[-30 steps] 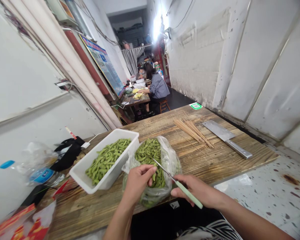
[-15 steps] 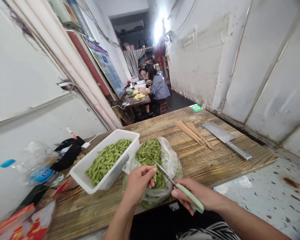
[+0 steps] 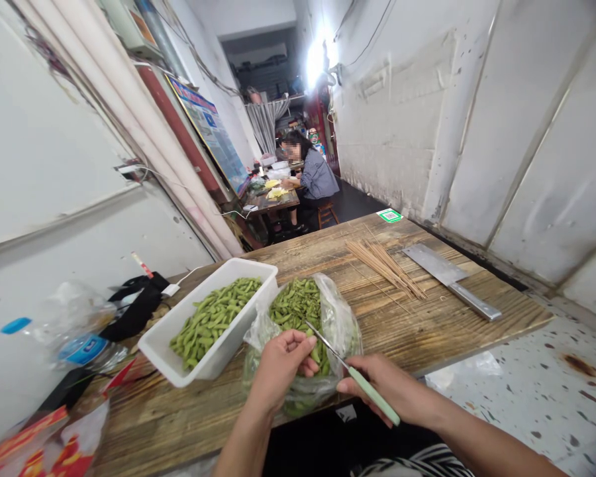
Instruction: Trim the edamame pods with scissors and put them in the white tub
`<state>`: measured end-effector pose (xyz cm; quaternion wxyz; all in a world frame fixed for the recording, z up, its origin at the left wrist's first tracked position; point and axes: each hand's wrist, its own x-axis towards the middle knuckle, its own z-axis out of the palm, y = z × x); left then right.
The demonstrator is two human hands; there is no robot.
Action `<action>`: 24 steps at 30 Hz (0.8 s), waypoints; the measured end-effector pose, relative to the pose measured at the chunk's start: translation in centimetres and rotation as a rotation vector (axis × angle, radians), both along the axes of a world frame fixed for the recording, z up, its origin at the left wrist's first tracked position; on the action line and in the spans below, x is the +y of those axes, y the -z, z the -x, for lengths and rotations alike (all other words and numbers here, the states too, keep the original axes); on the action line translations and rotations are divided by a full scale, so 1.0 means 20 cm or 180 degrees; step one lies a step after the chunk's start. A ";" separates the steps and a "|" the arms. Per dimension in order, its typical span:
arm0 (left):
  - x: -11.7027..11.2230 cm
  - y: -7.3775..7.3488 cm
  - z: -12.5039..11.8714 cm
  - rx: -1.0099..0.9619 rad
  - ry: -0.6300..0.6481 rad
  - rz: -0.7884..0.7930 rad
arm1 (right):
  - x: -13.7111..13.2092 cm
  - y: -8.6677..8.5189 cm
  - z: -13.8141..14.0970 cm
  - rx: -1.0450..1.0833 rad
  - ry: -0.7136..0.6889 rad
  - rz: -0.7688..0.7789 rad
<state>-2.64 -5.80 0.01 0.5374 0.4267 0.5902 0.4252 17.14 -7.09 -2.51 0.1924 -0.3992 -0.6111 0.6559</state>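
Note:
My right hand (image 3: 385,384) is closed round the pale green handles of a pair of scissors (image 3: 372,394). Their metal blades point up and left over a clear plastic bag (image 3: 342,308) filled with green edamame pods (image 3: 298,305). At the near side of that bag, my left hand (image 3: 281,364) has thumb and fingertips pressed together close to the blades; whatever they pinch is hidden. Left of the bag stands a white plastic tub (image 3: 223,354), which holds more edamame pods (image 3: 213,318).
On the wooden table (image 3: 377,331) lie a bundle of thin sticks (image 3: 385,265) and a cleaver (image 3: 440,268). A water bottle (image 3: 84,348) and red-and-white packaging (image 3: 64,444) are at the left. Farther back, a person (image 3: 318,172) sits at another table.
The scissors have turned in my right hand, so their handles now show edge-on. My left hand has shifted slightly right, still pinched. The seated person's head has lowered.

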 end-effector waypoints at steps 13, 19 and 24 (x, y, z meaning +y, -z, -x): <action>0.01 0.01 -0.03 -0.1312 -0.1162 -0.0571 | 0.00 0.04 -0.02 0.0664 -0.0360 -0.0054; 0.00 0.02 -0.05 -0.1484 -0.1175 -0.0512 | 0.00 0.04 -0.01 0.0689 -0.0292 0.0022; -0.01 0.04 -0.06 -0.1538 -0.1157 -0.0382 | 0.00 0.05 0.01 0.0693 -0.0130 0.0214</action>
